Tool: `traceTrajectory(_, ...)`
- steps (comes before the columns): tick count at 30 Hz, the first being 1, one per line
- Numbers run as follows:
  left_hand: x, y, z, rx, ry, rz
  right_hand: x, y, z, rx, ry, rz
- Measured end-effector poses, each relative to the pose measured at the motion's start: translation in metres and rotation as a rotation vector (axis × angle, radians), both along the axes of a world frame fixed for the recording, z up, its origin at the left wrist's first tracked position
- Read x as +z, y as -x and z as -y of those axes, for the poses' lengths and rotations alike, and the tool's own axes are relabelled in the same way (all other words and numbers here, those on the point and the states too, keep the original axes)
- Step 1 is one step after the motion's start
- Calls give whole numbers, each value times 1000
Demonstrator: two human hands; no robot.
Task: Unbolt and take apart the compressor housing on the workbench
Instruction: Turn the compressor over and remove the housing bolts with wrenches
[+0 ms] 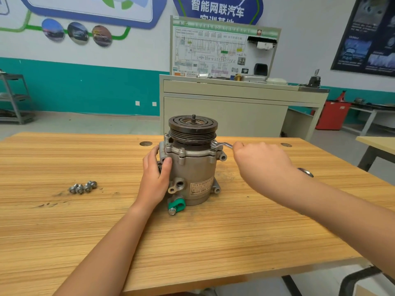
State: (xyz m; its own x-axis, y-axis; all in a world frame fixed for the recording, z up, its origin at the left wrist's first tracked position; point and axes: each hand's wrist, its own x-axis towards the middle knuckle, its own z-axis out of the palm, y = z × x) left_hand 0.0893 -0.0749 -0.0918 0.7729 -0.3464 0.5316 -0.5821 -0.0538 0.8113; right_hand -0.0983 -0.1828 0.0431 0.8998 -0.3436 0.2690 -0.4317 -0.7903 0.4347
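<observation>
A compressor is seen standing upright on the wooden desk, with its dark grooved pulley on top and a threaded shaft end projecting from the pulley's centre. The housing's left side is gripped by the left hand, the thumb laid across the front. A wrench is held in the curled right hand, its head set on a bolt at the right of the upper flange. A green clip is fitted near the base, below a port. Four loose bolts are clustered on the desk, well apart to the left. A beige cabinet carrying a wiring-diagram board is seen behind.
</observation>
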Motion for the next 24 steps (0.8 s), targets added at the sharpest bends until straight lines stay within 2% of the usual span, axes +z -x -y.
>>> traceTrajectory(4, 1, 2, 0, -7, 12, 0, 6, -7, -20, -35, -19, -128)
traceTrajectory(13, 1, 4, 3, -34, 58, -62, 8, -13, 59, 178, 226, -74)
traceTrajectory(21, 0, 1, 5, -36, 70, -72, -17, -81, 88, 384, 97, 139)
traceTrajectory(24, 0, 0, 5, -27, 53, -73, -17, -66, 85, 367, -45, 328)
